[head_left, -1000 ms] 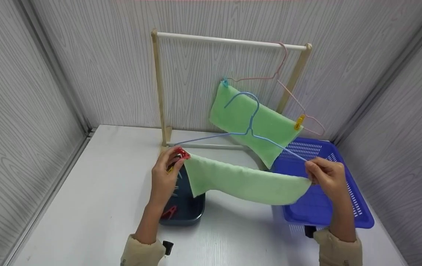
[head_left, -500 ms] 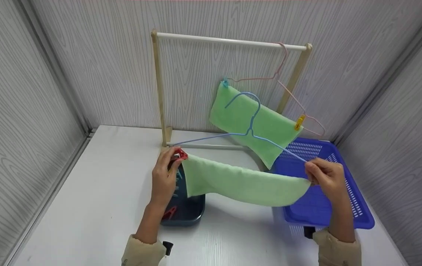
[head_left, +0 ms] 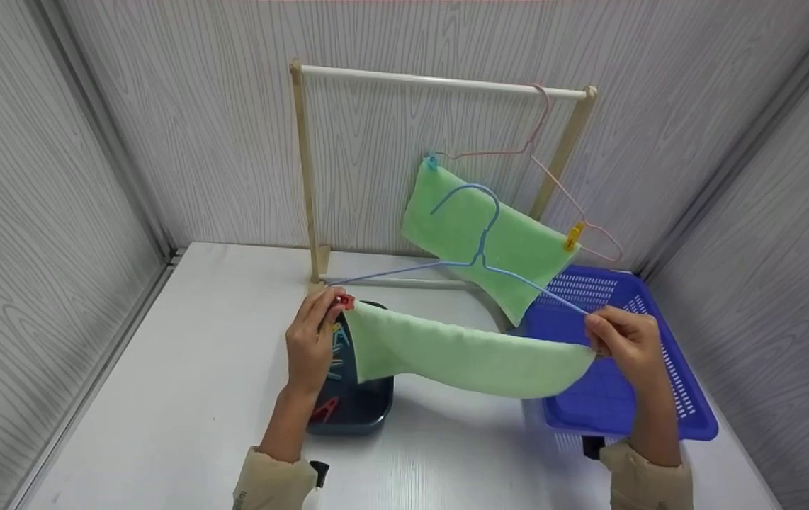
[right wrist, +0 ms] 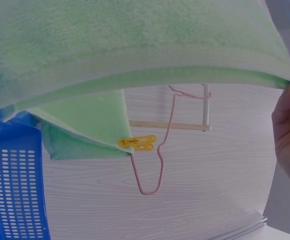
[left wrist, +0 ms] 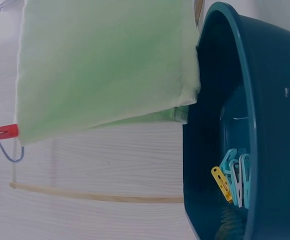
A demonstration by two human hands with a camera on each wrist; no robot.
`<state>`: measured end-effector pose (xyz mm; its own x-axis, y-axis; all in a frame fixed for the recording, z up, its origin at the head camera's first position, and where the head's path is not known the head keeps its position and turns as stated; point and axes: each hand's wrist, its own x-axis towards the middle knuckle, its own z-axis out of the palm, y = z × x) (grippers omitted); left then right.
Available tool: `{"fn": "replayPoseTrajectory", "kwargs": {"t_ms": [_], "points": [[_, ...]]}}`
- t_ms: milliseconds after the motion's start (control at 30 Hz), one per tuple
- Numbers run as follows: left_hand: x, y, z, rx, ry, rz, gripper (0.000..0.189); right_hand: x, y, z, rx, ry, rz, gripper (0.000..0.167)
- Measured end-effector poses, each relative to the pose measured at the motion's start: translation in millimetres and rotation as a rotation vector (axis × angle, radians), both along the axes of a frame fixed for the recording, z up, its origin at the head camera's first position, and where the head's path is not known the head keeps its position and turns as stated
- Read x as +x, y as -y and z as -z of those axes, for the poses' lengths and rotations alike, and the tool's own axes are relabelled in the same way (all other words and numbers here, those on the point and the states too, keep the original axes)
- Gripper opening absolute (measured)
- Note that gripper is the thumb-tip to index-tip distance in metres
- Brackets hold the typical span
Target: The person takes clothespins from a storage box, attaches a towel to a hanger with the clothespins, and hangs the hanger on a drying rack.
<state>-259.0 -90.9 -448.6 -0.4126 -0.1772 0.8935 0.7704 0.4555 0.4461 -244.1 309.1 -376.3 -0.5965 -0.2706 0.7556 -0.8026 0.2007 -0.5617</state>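
My left hand (head_left: 310, 347) pinches a red clothespin (head_left: 346, 302) at the upper left corner of a light green cloth (head_left: 475, 358). In the left wrist view the clothespin's nose bites the cloth's edge, with a fingertip against its other end. A blue wire hanger (head_left: 482, 244) spans above the cloth, its hook upward. My right hand (head_left: 628, 340) pinches the hanger's right end together with the cloth's right corner. The cloth hangs in a sag between both hands. Behind it, a second green cloth (head_left: 415, 212) hangs tilted from a pink hanger (head_left: 493, 151) with a blue clothespin (head_left: 432, 160) and a yellow clothespin (head_left: 574, 236).
A rack with a white top bar (head_left: 411, 79) stands against the back wall. Below my left hand sits a dark teal tub (head_left: 369, 423) holding blue clothespins (left wrist: 238, 175), a yellow one and a red one. A blue perforated basket (head_left: 691, 418) lies at right.
My left hand has shifted slightly left and down, with less of the red clothespin showing between its fingers. The hanger and cloth have dipped slightly; my right hand is nearly still.
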Motion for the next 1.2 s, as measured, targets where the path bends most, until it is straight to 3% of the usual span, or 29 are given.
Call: {"fn": "replayPoseTrajectory", "kwargs": {"t_ms": [267, 500, 800, 1000, 1200], "points": [[-5.5, 0.7, 3.7, -0.024, -0.043, 0.053, 0.036, -2.9, -2.0, 2.2, -0.038, -0.027, -0.116, 0.021], [-7.6, 2.1, 6.8, -0.083, -0.058, 0.069, 0.037, -6.8, -3.1, 4.6, -0.041, -0.065, -0.150, 0.020], [-5.3, -0.4, 9.5, -0.087, -0.051, 0.055, 0.038, -7.8, -1.9, 9.6, -0.039, -0.071, -0.127, 0.019], [-5.3, -0.8, 8.3, -0.057, -0.044, -0.024, 0.044, -7.1, -0.4, 10.0, -0.070, -0.085, -0.161, 0.019], [-6.0, -1.1, 3.9, -0.002, 0.028, 0.101, 0.044, -5.8, 0.2, 8.1, -0.080, -0.070, -0.146, 0.019]]}}
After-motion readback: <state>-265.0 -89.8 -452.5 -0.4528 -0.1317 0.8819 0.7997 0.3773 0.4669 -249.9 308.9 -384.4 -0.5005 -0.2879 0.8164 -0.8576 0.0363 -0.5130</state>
